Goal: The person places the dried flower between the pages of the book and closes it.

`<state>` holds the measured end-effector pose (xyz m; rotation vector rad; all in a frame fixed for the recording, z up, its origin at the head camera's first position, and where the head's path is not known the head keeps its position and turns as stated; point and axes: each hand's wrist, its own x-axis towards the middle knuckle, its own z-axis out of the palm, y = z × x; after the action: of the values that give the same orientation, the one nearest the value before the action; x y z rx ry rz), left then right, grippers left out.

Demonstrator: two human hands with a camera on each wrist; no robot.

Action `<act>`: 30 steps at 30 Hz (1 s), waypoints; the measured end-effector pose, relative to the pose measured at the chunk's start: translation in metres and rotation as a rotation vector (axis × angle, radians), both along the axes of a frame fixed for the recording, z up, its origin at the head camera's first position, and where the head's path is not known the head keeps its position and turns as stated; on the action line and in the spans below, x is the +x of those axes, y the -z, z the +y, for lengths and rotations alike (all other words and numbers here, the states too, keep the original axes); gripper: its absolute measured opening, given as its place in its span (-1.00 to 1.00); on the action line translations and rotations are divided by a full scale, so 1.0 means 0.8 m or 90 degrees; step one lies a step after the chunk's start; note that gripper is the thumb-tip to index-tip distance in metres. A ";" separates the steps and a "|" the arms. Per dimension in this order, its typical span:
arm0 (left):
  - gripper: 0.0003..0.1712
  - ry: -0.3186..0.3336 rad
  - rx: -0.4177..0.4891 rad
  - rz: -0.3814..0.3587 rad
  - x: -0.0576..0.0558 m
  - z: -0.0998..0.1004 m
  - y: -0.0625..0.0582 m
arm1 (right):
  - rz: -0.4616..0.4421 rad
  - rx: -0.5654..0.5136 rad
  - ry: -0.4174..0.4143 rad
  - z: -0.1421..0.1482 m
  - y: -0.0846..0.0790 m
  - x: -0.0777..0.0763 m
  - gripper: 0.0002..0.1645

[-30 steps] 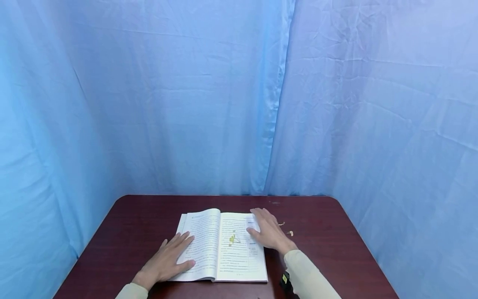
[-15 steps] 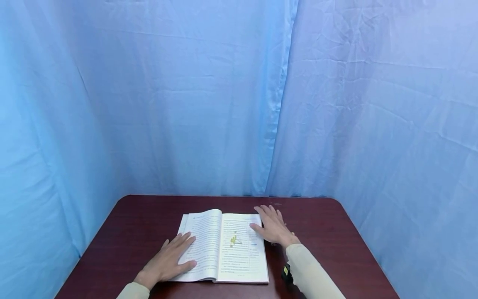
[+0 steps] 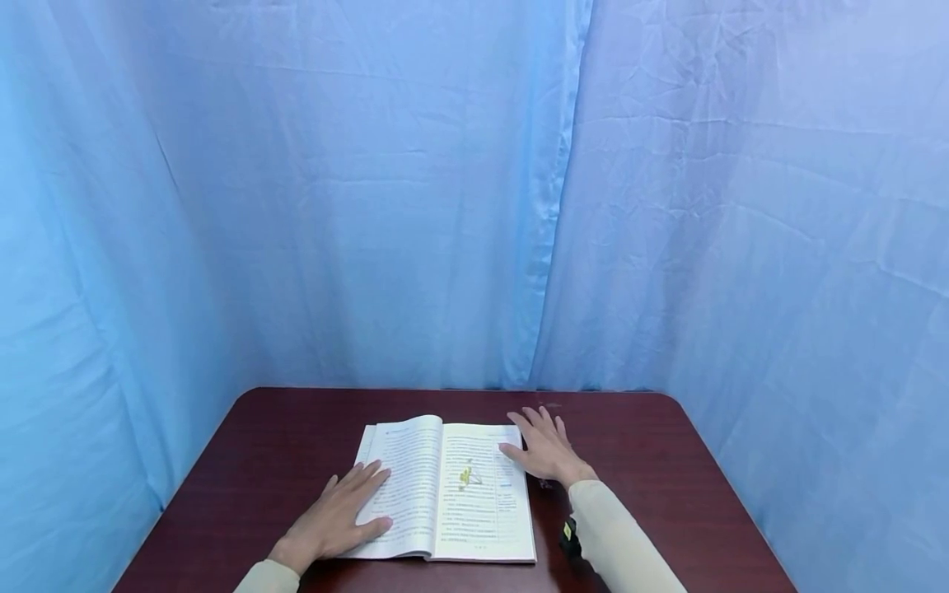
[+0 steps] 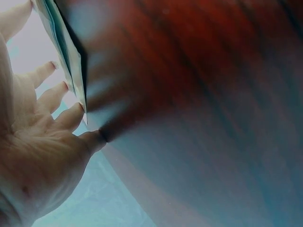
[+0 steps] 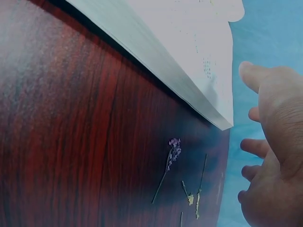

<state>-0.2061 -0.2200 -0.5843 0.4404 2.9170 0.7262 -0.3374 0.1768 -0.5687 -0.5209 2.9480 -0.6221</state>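
Note:
An open book (image 3: 482, 527) lies on the dark red table, with a small yellow dried flower (image 3: 465, 476) on its right page. My left hand (image 3: 337, 511) rests on the left page, fingers straight and thumb spread; the left wrist view shows its fingers at the page edge. Over the upper right edge of the book, my right hand (image 3: 547, 451) is spread, holding nothing. In the right wrist view its fingers point past the book's corner, apart from the page. Beside the book, a purple dried flower sprig (image 5: 173, 153) lies on the table.
Some thin yellowish dried sprigs (image 5: 190, 197) lie near the purple one, mostly hidden by my right hand in the head view. A black device with a yellow label (image 3: 568, 537) sits by my right sleeve. Blue curtains (image 3: 371, 206) surround the table (image 3: 245, 461).
My right hand has lifted back and shifted a little to the right off the page, its fingers spreading wider. The left hand stays on the left page.

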 end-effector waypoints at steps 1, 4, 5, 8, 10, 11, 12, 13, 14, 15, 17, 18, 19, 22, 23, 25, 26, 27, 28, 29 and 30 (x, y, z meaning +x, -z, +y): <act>-0.02 0.000 -0.002 0.000 0.000 -0.001 0.000 | 0.002 0.000 0.001 -0.001 0.001 0.000 -0.13; -0.02 0.000 -0.006 0.000 0.001 -0.002 -0.001 | 0.007 -0.007 -0.001 -0.002 0.003 0.000 -0.13; -0.02 0.000 -0.007 -0.001 0.001 -0.003 -0.001 | 0.008 -0.013 -0.002 -0.002 0.003 0.001 -0.12; -0.02 0.000 -0.008 -0.005 0.002 -0.004 -0.002 | 0.008 -0.022 -0.003 -0.005 0.001 0.002 -0.13; -0.01 -0.001 -0.008 -0.007 0.002 -0.004 -0.002 | -0.003 -0.013 0.003 -0.006 0.000 0.002 -0.13; -0.01 -0.002 -0.009 -0.007 0.002 -0.004 -0.002 | -0.004 -0.003 0.005 -0.007 0.000 0.002 -0.14; -0.01 -0.002 -0.008 -0.007 0.002 -0.004 -0.003 | -0.006 0.004 0.008 -0.007 0.000 0.001 -0.15; -0.01 -0.002 -0.008 -0.006 0.002 -0.003 -0.003 | -0.010 0.012 0.012 -0.007 0.001 0.001 -0.16; -0.01 -0.003 -0.007 -0.005 0.002 -0.003 -0.004 | -0.012 0.018 0.014 -0.007 0.002 0.000 -0.16; -0.02 -0.002 -0.006 -0.004 0.003 -0.002 -0.004 | -0.013 0.022 0.016 -0.007 0.003 -0.001 -0.16; -0.02 -0.003 -0.004 -0.004 0.003 -0.001 -0.005 | -0.013 0.024 0.019 -0.006 0.005 -0.003 -0.16; -0.02 -0.003 -0.004 -0.002 0.003 -0.001 -0.004 | -0.011 0.024 0.019 -0.006 0.006 -0.004 -0.17; -0.02 -0.003 -0.004 -0.001 0.002 0.000 -0.004 | -0.007 0.023 0.019 -0.006 0.006 -0.005 -0.17; -0.02 -0.003 -0.006 0.000 0.002 0.000 -0.003 | -0.003 0.025 0.018 -0.006 0.006 -0.007 -0.18; -0.01 -0.003 -0.007 0.000 0.001 0.000 -0.003 | 0.001 0.026 0.016 -0.006 0.007 -0.007 -0.18; -0.01 -0.003 -0.009 -0.002 0.001 0.000 -0.002 | 0.009 0.026 0.013 -0.007 0.008 -0.008 -0.20; -0.01 -0.003 -0.011 -0.003 0.001 -0.001 -0.002 | 0.013 0.026 0.011 -0.007 0.009 -0.008 -0.21; 0.00 -0.004 -0.012 -0.003 0.001 -0.001 -0.002 | 0.019 0.025 0.009 -0.007 0.009 -0.009 -0.21; 0.00 -0.005 -0.013 -0.003 0.000 -0.002 -0.001 | 0.025 0.024 0.007 -0.007 0.010 -0.009 -0.22; 0.00 -0.005 -0.013 -0.003 0.000 -0.002 -0.001 | 0.030 0.024 0.005 -0.008 0.010 -0.010 -0.23; 0.00 -0.005 -0.014 -0.003 0.000 -0.002 -0.001 | 0.034 0.022 0.003 -0.008 0.010 -0.010 -0.24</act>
<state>-0.2062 -0.2219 -0.5839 0.4238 2.9211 0.6955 -0.3457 0.1705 -0.5770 -0.5350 3.0044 -0.5652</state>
